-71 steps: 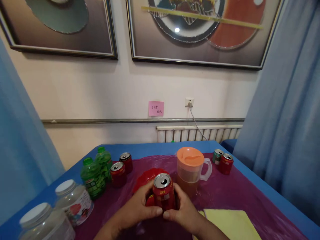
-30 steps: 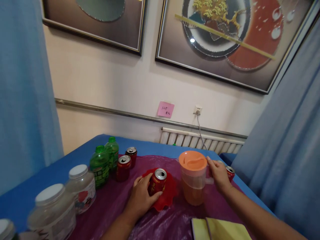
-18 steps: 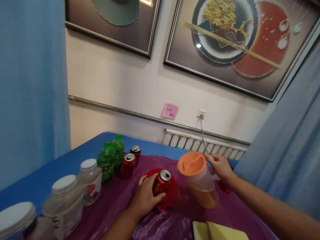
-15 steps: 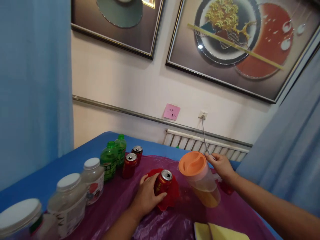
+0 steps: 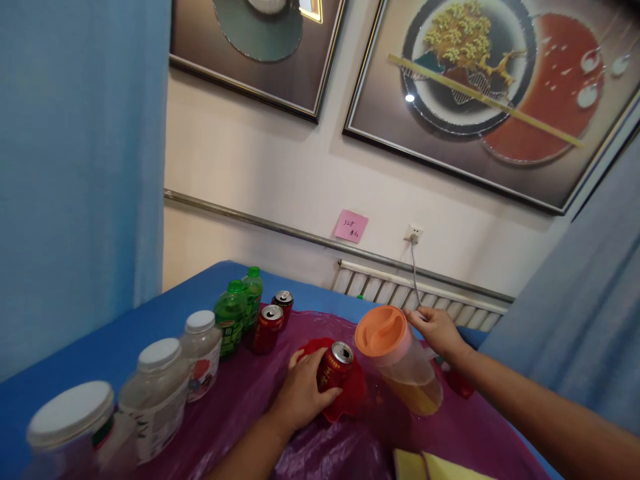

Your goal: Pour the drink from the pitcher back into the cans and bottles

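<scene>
My left hand (image 5: pixel 303 393) is wrapped round a red drink can (image 5: pixel 334 368), which stands on a red scalloped dish (image 5: pixel 350 400) with its opened top up. To the right, my right hand (image 5: pixel 436 327) grips a clear plastic pitcher (image 5: pixel 413 373) at its handle side, the fingers closed; the handle is mostly hidden. The pitcher has an orange lid (image 5: pixel 381 331) and some yellowish liquid low inside. It tilts left, its lid close to the can. Behind the left hand stand another red can (image 5: pixel 268 329) and a darker can (image 5: pixel 284 303).
Two green bottles (image 5: pixel 231 317) and several white-lidded jars (image 5: pixel 160 400) line the left side of the purple plastic sheet (image 5: pixel 235 413). A folded yellow cloth (image 5: pixel 435 467) lies at the front edge. Part of a red object (image 5: pixel 460 385) shows beneath the right arm.
The view has shifted slightly, so most things sit further right. The pitcher leans a little more to the left, its lid nearer the can. Both hands keep their hold.
</scene>
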`<state>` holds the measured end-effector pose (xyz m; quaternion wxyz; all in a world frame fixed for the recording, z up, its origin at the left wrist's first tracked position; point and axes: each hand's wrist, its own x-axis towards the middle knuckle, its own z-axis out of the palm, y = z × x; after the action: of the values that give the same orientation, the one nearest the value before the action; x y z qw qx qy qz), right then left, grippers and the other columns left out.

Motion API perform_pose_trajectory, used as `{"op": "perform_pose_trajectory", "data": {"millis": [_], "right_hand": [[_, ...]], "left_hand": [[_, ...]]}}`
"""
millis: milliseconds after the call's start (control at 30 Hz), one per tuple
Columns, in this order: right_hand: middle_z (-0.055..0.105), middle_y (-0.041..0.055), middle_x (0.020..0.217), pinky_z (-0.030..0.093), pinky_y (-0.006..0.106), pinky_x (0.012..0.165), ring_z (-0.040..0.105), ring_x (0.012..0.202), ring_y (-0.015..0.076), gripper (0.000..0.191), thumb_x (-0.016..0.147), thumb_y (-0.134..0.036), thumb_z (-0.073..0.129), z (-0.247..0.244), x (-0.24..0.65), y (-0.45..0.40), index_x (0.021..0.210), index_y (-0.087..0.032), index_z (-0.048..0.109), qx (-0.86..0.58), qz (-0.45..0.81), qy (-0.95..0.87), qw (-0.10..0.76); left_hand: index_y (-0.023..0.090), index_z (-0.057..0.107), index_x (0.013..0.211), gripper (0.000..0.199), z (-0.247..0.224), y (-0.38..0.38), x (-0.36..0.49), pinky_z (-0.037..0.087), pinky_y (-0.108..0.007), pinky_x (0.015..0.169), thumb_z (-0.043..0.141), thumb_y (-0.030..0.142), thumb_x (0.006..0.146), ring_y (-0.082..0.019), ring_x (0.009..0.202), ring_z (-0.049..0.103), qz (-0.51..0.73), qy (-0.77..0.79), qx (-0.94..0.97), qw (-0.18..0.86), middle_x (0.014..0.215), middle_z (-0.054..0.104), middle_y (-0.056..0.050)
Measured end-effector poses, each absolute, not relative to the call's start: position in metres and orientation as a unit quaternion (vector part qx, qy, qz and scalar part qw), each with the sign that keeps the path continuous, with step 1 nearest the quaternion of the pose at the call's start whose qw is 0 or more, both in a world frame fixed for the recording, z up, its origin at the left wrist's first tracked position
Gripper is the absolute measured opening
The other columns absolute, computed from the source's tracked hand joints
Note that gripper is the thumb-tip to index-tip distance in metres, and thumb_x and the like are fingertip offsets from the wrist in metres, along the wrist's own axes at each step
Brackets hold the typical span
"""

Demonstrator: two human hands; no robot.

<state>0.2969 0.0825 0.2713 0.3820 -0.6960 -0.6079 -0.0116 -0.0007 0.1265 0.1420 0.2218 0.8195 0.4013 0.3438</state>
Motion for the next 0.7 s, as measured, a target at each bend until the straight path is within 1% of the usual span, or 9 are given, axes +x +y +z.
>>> {"op": "perform_pose_trajectory", "data": {"millis": [133,467,600,700], "right_hand": [[0.020,-0.0061,0.053,0.018,0.026,0.048,0.024,0.050,0.0103,0.054,0.078,-0.066,0.048,0.272,0.295,0.084,0.052,-0.025,0.025,-0.704,-0.015,-0.612,0.361],[0.020,-0.0058,0.053,0.018,0.027,0.048,0.023,0.049,0.0098,0.054,0.079,-0.064,0.048,0.274,0.288,0.086,0.052,-0.024,0.024,-0.709,-0.015,-0.622,0.331],[0.020,-0.0057,0.053,0.018,0.027,0.048,0.023,0.049,0.0097,0.053,0.080,-0.063,0.048,0.274,0.286,0.087,0.052,-0.024,0.024,-0.706,-0.016,-0.627,0.328],[0.021,-0.0056,0.052,0.018,0.027,0.048,0.024,0.049,0.0098,0.053,0.080,-0.063,0.048,0.274,0.285,0.087,0.052,-0.024,0.025,-0.703,-0.020,-0.632,0.325]], "left_hand": [[0.023,0.055,0.132,0.072,0.144,0.126,-0.001,0.021,-0.054,0.120,0.079,0.029,0.064,-0.033,0.129,0.055,0.342,0.398,0.818,0.236,0.135,0.064,-0.010],[0.022,0.057,0.132,0.074,0.143,0.125,-0.001,0.027,-0.054,0.118,0.080,0.032,0.062,-0.036,0.127,0.056,0.336,0.420,0.813,0.224,0.133,0.066,-0.012],[0.024,0.057,0.130,0.073,0.142,0.125,-0.001,0.027,-0.054,0.118,0.081,0.032,0.062,-0.036,0.127,0.057,0.346,0.414,0.812,0.224,0.132,0.067,-0.010],[0.024,0.057,0.130,0.073,0.141,0.126,-0.001,0.026,-0.055,0.119,0.081,0.033,0.062,-0.035,0.127,0.056,0.344,0.413,0.812,0.226,0.132,0.067,-0.010]]}}
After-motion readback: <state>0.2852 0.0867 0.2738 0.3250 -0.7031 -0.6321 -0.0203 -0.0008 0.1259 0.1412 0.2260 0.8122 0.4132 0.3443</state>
